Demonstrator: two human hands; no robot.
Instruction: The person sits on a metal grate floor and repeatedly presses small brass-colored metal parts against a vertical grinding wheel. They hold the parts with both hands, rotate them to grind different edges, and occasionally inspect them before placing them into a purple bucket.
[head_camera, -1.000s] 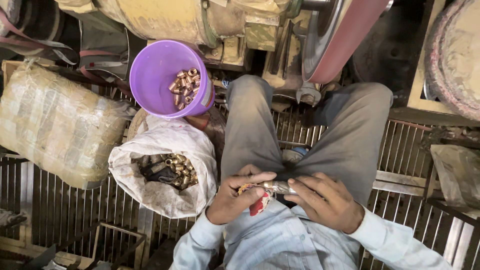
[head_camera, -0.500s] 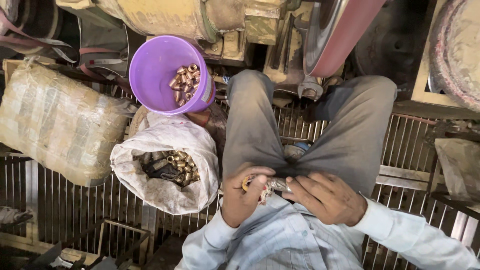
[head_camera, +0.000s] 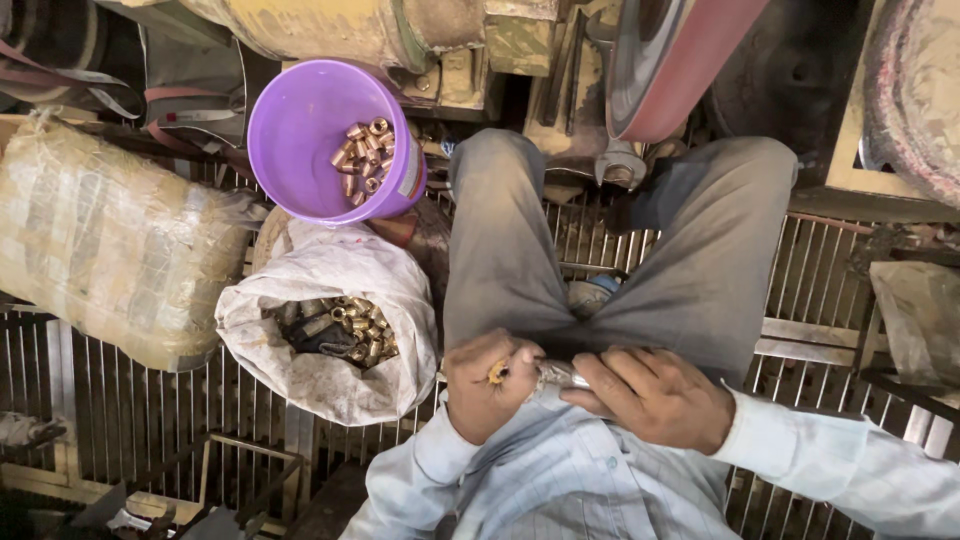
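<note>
While I sit with my knees apart over the metal floor grating (head_camera: 160, 400), my left hand (head_camera: 487, 385) is curled into a loose fist in my lap, its fingers (head_camera: 520, 358) pinching a small brass fitting (head_camera: 496, 372) that shows as a yellow glint just inside their tips. My right hand (head_camera: 655, 395) lies just beside it, fingers pressed together around the far end of a short silver metal tool (head_camera: 560, 374), whose near end meets the fitting between my two sets of fingertips. I cannot tell exactly how the tool and fitting join, since my knuckles cover the spot. To the left of my left fingers, near my thigh, a white sack (head_camera: 325, 335) stands open with more brass fittings heaped in its mouth. Beyond the sack, farther from my fingers, a purple plastic bucket (head_camera: 300, 130) tilts toward me with a small pile of brass fittings against its inner wall. Well apart on the left lies a bulky plastic-wrapped bundle (head_camera: 105, 240). Ahead of my knees sits a worn yellow machine (head_camera: 340, 30) with a red belt wheel (head_camera: 680, 50).
</note>
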